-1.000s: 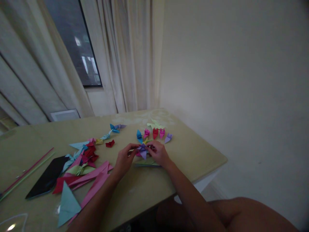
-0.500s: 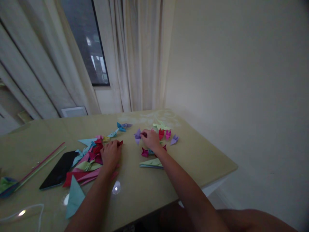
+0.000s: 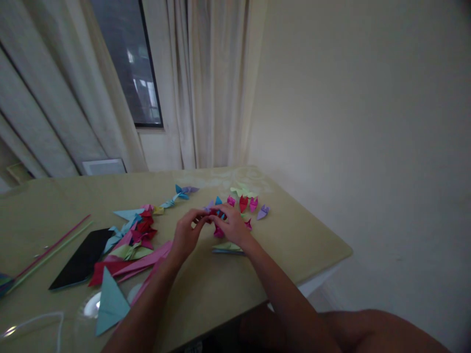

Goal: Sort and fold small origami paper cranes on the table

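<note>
My left hand [image 3: 187, 234] and my right hand [image 3: 233, 226] meet over the table, fingertips pinched around a small red folded paper piece [image 3: 212, 213]. Fingers hide most of its shape. Just behind them show a purple folded paper piece [image 3: 209, 206] and a blue one [image 3: 218, 200]. Magenta folded paper [image 3: 218, 232] lies partly under my right hand. Beyond it are a red piece [image 3: 243, 203], pink pieces [image 3: 253, 204] and a purple piece [image 3: 263, 212]. Green folded strips [image 3: 228, 247] lie below my right wrist.
A pile of colored folded paper [image 3: 143, 230] spreads left of my left forearm, with a pale teal triangle [image 3: 110, 304] in front. Farther left lie a black phone [image 3: 81, 260] and two thin sticks [image 3: 55, 247]. The table [image 3: 294, 245] ends near the right wall.
My left hand has moved right from beside the pile, carrying the red piece. My right hand has left the purple piece and come to meet it; both now hold the red piece.
</note>
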Available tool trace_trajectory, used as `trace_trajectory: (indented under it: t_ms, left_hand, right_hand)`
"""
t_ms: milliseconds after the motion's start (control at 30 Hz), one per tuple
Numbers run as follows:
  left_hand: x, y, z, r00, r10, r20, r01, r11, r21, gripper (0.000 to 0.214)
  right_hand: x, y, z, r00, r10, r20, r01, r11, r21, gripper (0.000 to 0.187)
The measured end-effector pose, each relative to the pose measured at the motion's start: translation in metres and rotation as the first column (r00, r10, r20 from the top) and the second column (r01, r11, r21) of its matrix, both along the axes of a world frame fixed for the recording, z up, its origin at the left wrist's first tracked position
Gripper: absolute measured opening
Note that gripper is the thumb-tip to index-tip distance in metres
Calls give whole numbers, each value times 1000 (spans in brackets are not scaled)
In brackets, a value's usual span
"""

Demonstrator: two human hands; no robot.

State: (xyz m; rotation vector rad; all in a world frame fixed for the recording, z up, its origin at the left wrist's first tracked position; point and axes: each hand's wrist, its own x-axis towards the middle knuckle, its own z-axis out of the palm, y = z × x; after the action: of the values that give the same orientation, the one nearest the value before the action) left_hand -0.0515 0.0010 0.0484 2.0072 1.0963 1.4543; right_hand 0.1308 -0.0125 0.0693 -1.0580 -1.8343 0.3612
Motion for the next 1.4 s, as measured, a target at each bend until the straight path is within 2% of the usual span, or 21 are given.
trace_trajectory:
  t_ms: [67, 100, 133, 167, 200, 233, 300, 367, 433, 467, 533, 600, 700, 800, 900, 1000, 1100, 1200, 1300, 1400]
  left_hand:
    - [5, -4, 0, 996, -80, -47, 80, 997, -6, 26]
    - [5, -4, 0, 994, -66, -83, 65, 998, -15, 27]
    - [1, -3, -1, 990, 0, -139, -3, 1000, -22, 29]
    - [-5, -2, -2, 969, 113, -218, -121, 992, -20, 31]
    - [-14, -1, -2, 913, 260, -314, -276, 961, -5, 34]
    - [-25, 0, -4, 814, 405, -417, -435, 900, 25, 37]
    - [-48, 2, -7, 563, 575, -594, -663, 743, 91, 42]
    - [-69, 4, -11, 410, 568, -714, -762, 643, 74, 46]
    - [-83, 8, -15, 359, 485, -798, -790, 613, 17, 45]
    - [-87, 10, -17, 355, 447, -821, -780, 626, 3, 44]
    - [-88, 16, -19, 383, 396, -835, -697, 716, 20, 40]
    - [-84, 21, -19, 446, 376, -812, -579, 813, 59, 33]
    - [-73, 27, -18, 573, 331, -749, -473, 881, 27, 26]
    - [-65, 30, -18, 656, 307, -690, -462, 886, -46, 27]
    - [-63, 33, -22, 676, 279, -682, -461, 882, -96, 32]
    - [-62, 33, -25, 656, 281, -700, -456, 887, -71, 36]
    - [-57, 28, -23, 571, 328, -753, -464, 885, 34, 43]
    - [-49, 21, -19, 521, 328, -788, -460, 886, 64, 36]
    - [-43, 16, -13, 548, 324, -771, -446, 893, 58, 31]
    - [-38, 10, -5, 593, 371, -714, -442, 892, 96, 28]
  right_hand:
    - [11, -11, -2, 1000, 13, -24, -13, 1000, 20, 13]
    - [19, -16, -5, 999, -13, -46, 15, 999, 29, 13]
    - [29, -21, -8, 995, -63, -76, 66, 997, 33, 14]
    - [41, -26, -13, 985, -134, -111, 138, 990, 32, 15]
    - [54, -30, -19, 961, -232, -152, 238, 971, 21, 16]
    - [68, -34, -25, 924, -335, -185, 341, 940, 2, 19]
    - [93, -41, -38, 826, -513, -233, 517, 855, -49, 24]
    - [110, -45, -49, 753, -613, -239, 609, 787, -102, 26]
    - [116, -47, -57, 731, -650, -206, 632, 760, -154, 23]
    - [117, -47, -60, 737, -652, -177, 628, 758, -176, 20]
    - [114, -47, -63, 752, -648, -121, 621, 758, -202, 17]
    - [111, -47, -64, 755, -650, -87, 627, 754, -197, 18]
    - [110, -48, -65, 750, -656, -84, 638, 751, -172, 22]
    - [111, -49, -65, 764, -638, -100, 622, 768, -153, 23]
    - [110, -50, -64, 780, -612, -132, 597, 791, -137, 22]
    - [107, -50, -64, 790, -596, -145, 583, 803, -128, 23]
    - [106, -50, -65, 795, -591, -136, 581, 807, -109, 22]
    - [105, -50, -65, 801, -586, -121, 578, 810, -96, 21]
    - [104, -51, -64, 807, -581, -105, 575, 814, -83, 19]
    - [99, -55, -59, 817, -572, -77, 573, 820, -11, 18]
